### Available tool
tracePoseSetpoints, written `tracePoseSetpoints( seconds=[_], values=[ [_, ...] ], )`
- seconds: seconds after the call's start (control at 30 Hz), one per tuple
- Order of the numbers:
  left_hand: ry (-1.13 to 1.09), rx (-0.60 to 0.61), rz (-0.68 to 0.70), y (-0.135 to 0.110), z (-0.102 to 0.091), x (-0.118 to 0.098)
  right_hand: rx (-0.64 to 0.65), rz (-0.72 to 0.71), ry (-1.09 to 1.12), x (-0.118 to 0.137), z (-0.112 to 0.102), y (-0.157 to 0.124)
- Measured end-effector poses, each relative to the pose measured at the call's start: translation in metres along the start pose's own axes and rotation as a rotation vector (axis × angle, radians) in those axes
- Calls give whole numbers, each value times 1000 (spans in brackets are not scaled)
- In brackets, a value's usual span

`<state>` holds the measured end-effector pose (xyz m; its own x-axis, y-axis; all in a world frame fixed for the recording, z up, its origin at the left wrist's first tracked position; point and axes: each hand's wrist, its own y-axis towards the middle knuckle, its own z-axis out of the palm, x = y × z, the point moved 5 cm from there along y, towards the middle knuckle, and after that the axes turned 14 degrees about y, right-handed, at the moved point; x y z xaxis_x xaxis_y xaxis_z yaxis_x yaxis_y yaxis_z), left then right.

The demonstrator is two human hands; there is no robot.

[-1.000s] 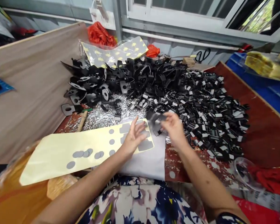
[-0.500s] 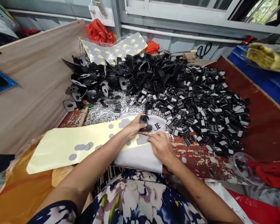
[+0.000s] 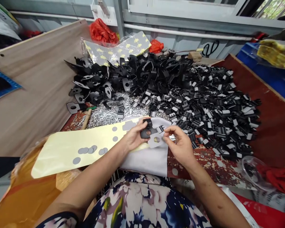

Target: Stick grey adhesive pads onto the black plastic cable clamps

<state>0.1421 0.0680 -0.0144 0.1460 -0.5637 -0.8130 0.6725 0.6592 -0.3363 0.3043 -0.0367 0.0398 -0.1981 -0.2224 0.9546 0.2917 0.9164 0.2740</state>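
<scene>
My left hand point(image 3: 135, 137) is closed around a small black plastic clip point(image 3: 147, 129), held just above a yellow backing sheet point(image 3: 68, 150) that carries grey round stickers. My right hand point(image 3: 179, 144) pinches a grey sticker with a hole point(image 3: 156, 141) right beside the clip, its fingers curled. Both hands hover over a grey cloth point(image 3: 148, 160) at the near edge of the table. Behind them spreads a large heap of black clips with white tags point(image 3: 204, 107).
A pile of larger black plastic parts point(image 3: 114, 79) and small silver metal pieces point(image 3: 109, 115) lies further back. A wooden board point(image 3: 30, 91) walls the left side. Scissors point(image 3: 207, 49) and red bags point(image 3: 102, 33) sit by the window. A clear cup point(image 3: 251, 171) stands at the right.
My left hand took the black clip and lifted it. My right hand peeled a grey sticker off the sheet and raised it to the clip.
</scene>
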Motion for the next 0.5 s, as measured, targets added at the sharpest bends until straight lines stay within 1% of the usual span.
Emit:
tracePoseSetpoints(
  seconds=[0.07, 0.13, 0.3, 0.5],
  values=[
    [-51, 4, -15, -13, 4, 4, -41, 31, 65, -18, 2, 4],
    [-97, -3, -21, -21, 7, 8, -56, 35, 97, -27, 8, 3],
    [-161, 16, 13, -27, 13, 13, -72, 15, 114, -25, 23, 0],
    [-193, 21, 49, -34, 16, 9, -79, 2, 103, -27, 30, 0]
  ],
)
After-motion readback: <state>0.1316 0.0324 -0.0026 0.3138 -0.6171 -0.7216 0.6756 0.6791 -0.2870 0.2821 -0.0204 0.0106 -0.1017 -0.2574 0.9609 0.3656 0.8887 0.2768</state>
